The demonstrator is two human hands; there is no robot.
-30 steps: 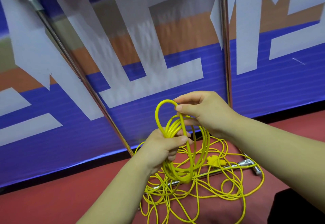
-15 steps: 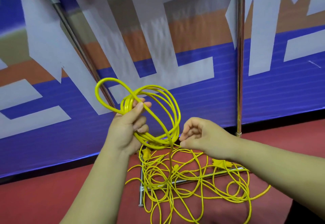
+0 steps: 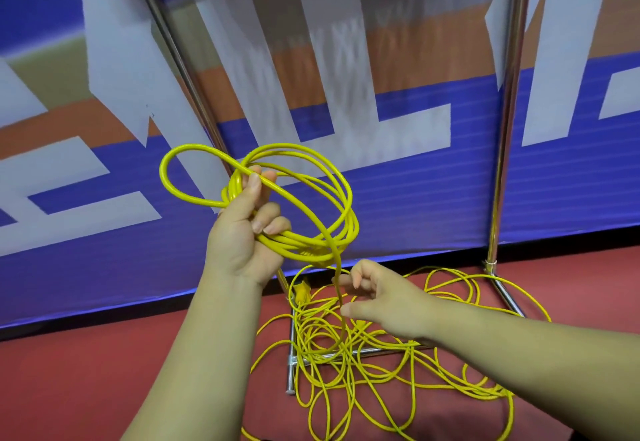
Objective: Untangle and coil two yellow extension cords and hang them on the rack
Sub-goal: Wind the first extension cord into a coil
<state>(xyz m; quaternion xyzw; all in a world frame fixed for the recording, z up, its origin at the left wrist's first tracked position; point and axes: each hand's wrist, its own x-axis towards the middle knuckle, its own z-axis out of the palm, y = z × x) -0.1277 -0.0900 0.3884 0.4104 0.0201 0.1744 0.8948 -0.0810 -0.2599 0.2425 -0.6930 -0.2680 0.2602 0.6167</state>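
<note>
A person's left hand (image 3: 242, 233) grips a coil (image 3: 301, 245) of yellow extension cord, held up in front of the metal rack (image 3: 509, 94) beside its left pole, with fingers and thumb curled round the gathered loops. One loop juts out to the left of that pole. From the coil a single strand (image 3: 343, 326) drops toward the rack's base. There the right hand (image 3: 384, 298) takes it between a curled forefinger and thumb; how tightly it pinches cannot be told. The rest of the cord lies in a loose tangle (image 3: 332, 336) on the red floor (image 3: 104, 371), spread over and around the rack's bottom bars between its two poles. A yellow plug (image 3: 302, 291) sits at the foot of the rack's left pole, near the right hand's fingertips. Behind the rack stands a blue, orange and white banner (image 3: 415, 181).
</note>
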